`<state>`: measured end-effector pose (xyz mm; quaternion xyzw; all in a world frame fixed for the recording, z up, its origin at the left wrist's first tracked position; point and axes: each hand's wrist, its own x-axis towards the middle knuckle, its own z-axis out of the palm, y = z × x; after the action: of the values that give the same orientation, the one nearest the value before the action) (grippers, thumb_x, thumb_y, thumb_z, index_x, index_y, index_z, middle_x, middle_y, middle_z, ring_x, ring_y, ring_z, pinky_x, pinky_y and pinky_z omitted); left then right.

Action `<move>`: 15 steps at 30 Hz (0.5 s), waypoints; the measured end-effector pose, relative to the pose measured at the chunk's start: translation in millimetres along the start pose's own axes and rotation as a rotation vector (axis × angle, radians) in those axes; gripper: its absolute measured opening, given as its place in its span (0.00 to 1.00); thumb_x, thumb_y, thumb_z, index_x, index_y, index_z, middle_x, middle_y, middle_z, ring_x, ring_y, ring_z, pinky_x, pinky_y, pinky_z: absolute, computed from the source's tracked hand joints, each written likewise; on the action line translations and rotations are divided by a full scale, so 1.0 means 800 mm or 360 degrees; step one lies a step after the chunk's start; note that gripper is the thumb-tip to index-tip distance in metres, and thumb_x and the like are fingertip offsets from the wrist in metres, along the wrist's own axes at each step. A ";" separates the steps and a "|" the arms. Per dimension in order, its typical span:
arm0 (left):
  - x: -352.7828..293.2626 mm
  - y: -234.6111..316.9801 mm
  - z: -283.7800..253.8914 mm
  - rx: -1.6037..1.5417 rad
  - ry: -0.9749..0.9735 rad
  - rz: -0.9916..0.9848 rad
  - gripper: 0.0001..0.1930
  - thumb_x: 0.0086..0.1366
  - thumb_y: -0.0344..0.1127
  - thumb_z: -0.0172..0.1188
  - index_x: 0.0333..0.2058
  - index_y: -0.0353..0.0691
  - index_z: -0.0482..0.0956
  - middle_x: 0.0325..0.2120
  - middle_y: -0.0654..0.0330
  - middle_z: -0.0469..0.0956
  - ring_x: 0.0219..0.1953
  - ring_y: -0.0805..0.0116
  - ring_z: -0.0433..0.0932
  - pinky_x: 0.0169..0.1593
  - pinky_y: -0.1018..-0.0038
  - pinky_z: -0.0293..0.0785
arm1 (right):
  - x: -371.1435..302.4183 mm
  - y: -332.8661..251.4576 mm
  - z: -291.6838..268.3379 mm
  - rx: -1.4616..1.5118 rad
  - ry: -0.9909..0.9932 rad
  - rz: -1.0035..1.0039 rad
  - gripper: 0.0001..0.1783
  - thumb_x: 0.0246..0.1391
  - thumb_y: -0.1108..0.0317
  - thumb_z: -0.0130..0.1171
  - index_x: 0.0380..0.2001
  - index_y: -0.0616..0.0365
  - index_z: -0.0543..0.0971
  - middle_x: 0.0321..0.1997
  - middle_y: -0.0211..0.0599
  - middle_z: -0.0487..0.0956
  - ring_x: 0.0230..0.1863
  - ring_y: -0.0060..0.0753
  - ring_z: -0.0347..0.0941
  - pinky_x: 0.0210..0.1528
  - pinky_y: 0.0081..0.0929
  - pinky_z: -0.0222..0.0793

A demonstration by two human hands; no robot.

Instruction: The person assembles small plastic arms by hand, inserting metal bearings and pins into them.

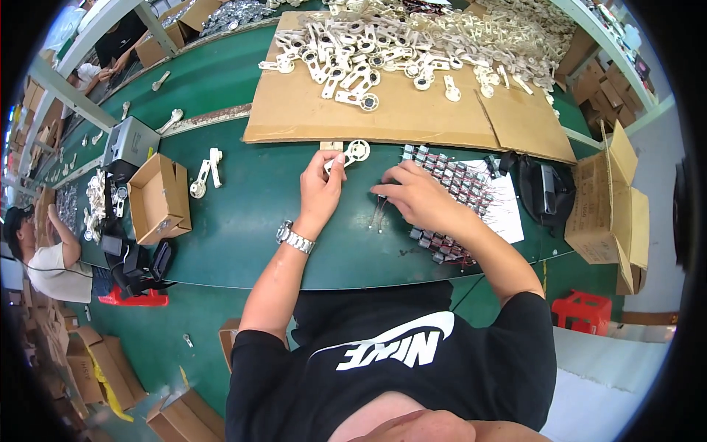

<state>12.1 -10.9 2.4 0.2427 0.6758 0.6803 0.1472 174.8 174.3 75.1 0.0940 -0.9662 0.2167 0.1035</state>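
Note:
My left hand, a metal watch on its wrist, is closed on a white plastic fan housing with a round open ring at its head. A small tan block lies just beyond those fingers. To the right, my right hand pinches a small dark motor, whose thin wires hang down over the green table. Beside and partly beneath this hand are rows of small motors with red and black wires, some on a white sheet.
A large pile of white fan housings covers a cardboard sheet at the back. Two housings and an open carton stand left. A black bag and a big carton are right. Another person sits far left.

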 end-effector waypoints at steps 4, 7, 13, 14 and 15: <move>0.003 -0.004 0.001 0.0023 0.0014 -0.0007 0.10 0.80 0.40 0.62 0.46 0.38 0.82 0.24 0.68 0.79 0.23 0.84 0.70 0.26 0.79 0.65 | 0.013 0.009 0.018 -0.0029 -0.0224 -0.0012 0.18 0.56 0.76 0.66 0.50 0.55 0.87 0.48 0.40 0.78 0.53 0.49 0.74 0.57 0.42 0.74; 0.004 -0.005 0.001 0.0037 0.0013 -0.0058 0.11 0.80 0.40 0.62 0.46 0.38 0.82 0.24 0.68 0.79 0.22 0.84 0.70 0.25 0.80 0.64 | 0.020 0.013 0.019 0.0072 -0.0250 0.0088 0.16 0.53 0.76 0.68 0.47 0.56 0.85 0.47 0.43 0.77 0.53 0.51 0.75 0.57 0.44 0.74; 0.005 -0.002 0.000 -0.0025 0.0010 -0.0076 0.11 0.81 0.41 0.61 0.48 0.39 0.80 0.25 0.68 0.78 0.21 0.84 0.70 0.23 0.81 0.66 | 0.027 0.019 0.011 0.0276 -0.0255 0.0204 0.17 0.51 0.75 0.74 0.42 0.59 0.78 0.45 0.43 0.76 0.52 0.52 0.75 0.55 0.45 0.74; 0.006 -0.001 0.000 -0.0009 0.0006 -0.0075 0.11 0.81 0.41 0.61 0.48 0.39 0.80 0.25 0.68 0.78 0.21 0.84 0.70 0.23 0.81 0.66 | 0.026 0.023 0.012 0.0288 -0.0244 0.0202 0.17 0.51 0.75 0.74 0.42 0.59 0.78 0.45 0.43 0.76 0.52 0.52 0.75 0.55 0.45 0.74; 0.008 0.000 0.001 0.0003 0.0007 -0.0100 0.11 0.81 0.41 0.61 0.48 0.39 0.80 0.25 0.68 0.78 0.21 0.84 0.70 0.23 0.82 0.66 | 0.026 0.030 0.011 0.0453 -0.0226 0.0204 0.17 0.52 0.74 0.76 0.41 0.59 0.78 0.41 0.41 0.78 0.48 0.48 0.77 0.51 0.42 0.75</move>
<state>7.3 -7.2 3.1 0.2200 0.6839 0.6753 0.1667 148.2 188.9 62.8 0.0609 -0.9346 0.3503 0.0067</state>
